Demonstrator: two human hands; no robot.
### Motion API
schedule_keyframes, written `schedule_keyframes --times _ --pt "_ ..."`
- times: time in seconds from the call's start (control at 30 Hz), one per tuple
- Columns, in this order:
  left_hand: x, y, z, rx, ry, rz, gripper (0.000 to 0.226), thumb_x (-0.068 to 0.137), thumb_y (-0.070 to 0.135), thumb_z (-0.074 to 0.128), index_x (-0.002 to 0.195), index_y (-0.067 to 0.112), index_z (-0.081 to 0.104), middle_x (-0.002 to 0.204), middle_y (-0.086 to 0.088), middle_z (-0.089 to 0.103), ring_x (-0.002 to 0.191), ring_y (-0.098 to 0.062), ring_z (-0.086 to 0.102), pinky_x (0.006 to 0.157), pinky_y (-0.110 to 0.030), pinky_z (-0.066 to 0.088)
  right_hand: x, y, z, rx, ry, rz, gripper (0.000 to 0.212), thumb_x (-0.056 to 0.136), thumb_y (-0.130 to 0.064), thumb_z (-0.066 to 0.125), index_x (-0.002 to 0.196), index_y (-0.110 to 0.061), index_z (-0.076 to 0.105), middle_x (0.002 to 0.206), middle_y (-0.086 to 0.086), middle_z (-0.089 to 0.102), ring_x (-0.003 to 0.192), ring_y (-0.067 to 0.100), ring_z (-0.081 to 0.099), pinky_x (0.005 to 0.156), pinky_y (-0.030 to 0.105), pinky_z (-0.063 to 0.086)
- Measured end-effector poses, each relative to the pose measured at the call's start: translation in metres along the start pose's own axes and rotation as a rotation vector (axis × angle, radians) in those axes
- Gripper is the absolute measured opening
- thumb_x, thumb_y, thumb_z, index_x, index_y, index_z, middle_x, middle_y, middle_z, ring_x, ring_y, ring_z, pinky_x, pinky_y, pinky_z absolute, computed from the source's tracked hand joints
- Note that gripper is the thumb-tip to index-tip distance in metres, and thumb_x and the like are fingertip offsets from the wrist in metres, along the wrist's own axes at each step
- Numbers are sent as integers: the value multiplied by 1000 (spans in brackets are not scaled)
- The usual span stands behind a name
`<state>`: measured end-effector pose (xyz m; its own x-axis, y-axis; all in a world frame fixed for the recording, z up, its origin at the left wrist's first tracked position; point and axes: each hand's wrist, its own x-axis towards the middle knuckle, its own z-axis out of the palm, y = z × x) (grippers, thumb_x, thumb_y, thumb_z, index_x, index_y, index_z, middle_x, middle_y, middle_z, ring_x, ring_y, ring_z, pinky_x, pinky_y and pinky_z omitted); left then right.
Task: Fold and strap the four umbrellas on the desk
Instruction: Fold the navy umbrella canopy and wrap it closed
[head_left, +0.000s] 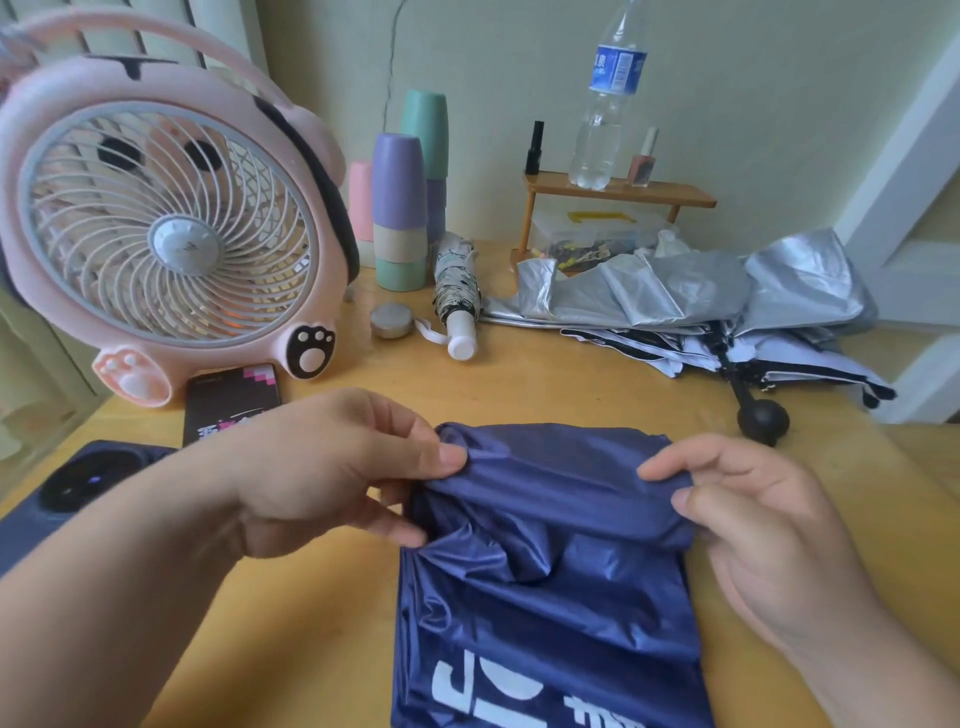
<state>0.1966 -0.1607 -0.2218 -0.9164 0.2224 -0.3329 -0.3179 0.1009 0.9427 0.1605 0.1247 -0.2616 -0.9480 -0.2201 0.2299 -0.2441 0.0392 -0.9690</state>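
A navy blue umbrella with white lettering lies loose on the wooden desk in front of me. My left hand pinches its fabric at the upper left corner. My right hand pinches the fabric at the upper right. A small white patterned umbrella lies rolled up near the cups. At the back right a silver umbrella lies unfolded on top of a white-and-black umbrella with a black round handle.
A pink desk fan stands at the left, with a phone and a dark device before it. Stacked cups, a round tin, and a small wooden shelf with a water bottle stand at the back.
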Motion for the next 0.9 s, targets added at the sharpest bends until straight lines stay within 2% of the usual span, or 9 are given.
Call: schedule_keyframes --times 0.1,0.23,0.37,0.47,0.53,0.63,0.7,0.77,0.9 --pt "-6 4 -3 184 -59 -31 35 76 36 78 55 20 54 54 1 24 49 -15 23 50 -27 37 0 1 -7 -73 -83 5 27 63 -10 59 81 -16 78 69 49 44 62 47 40 71 44 26" --pt "-3 4 3 117 0 6 46 75 46 76 58 22 41 57 1 18 47 -15 15 43 -22 21 -2 -4 -11 -103 -190 -2 22 72 -10 62 82 -19 79 49 22 36 54 41 24 56 33 23" --pt "6 -3 10 176 176 98 26 64 37 80 62 14 68 49 2 37 43 -12 29 43 -23 26 -3 -8 -11 -170 -217 -22 13 77 -20 70 84 -26 79 64 35 53 57 38 42 61 32 35" --pt "-1 0 -5 406 90 53 27 63 33 85 66 10 70 53 -4 48 46 -18 38 45 -25 34 1 -5 -13 -110 -154 -14 13 74 -15 76 84 -23 80 64 35 55 60 34 42 64 34 35" --pt "-8 6 -14 587 74 21 25 71 34 89 70 14 75 54 -4 53 47 -19 43 47 -26 38 4 -2 -14 -16 -83 -32 18 68 -13 85 84 -19 80 63 22 62 66 25 51 65 27 41" --pt "-5 7 -13 688 383 261 13 80 34 82 73 24 76 55 5 61 46 -8 52 48 -20 43 5 -1 -14 112 -52 -44 30 58 -33 91 81 -19 80 68 5 70 69 11 59 69 14 46" --pt "1 2 -10 769 578 553 8 81 37 78 87 34 74 77 15 67 69 0 62 60 -13 47 5 -2 -12 220 -46 -50 40 52 -41 95 82 -19 80 70 5 71 70 12 62 72 18 48" --pt "12 -7 -12 882 485 697 22 83 32 78 104 36 72 99 20 64 92 -1 61 72 -13 46 6 0 -11 314 -33 -36 52 48 -48 97 85 -17 79 75 9 71 77 24 61 83 34 44" --pt "31 -13 -16 1006 209 695 32 83 17 82 113 28 75 105 16 66 95 -3 60 77 -5 39 9 1 -10 388 -17 -21 52 51 -44 97 90 -17 77 79 12 71 87 32 60 92 49 41"
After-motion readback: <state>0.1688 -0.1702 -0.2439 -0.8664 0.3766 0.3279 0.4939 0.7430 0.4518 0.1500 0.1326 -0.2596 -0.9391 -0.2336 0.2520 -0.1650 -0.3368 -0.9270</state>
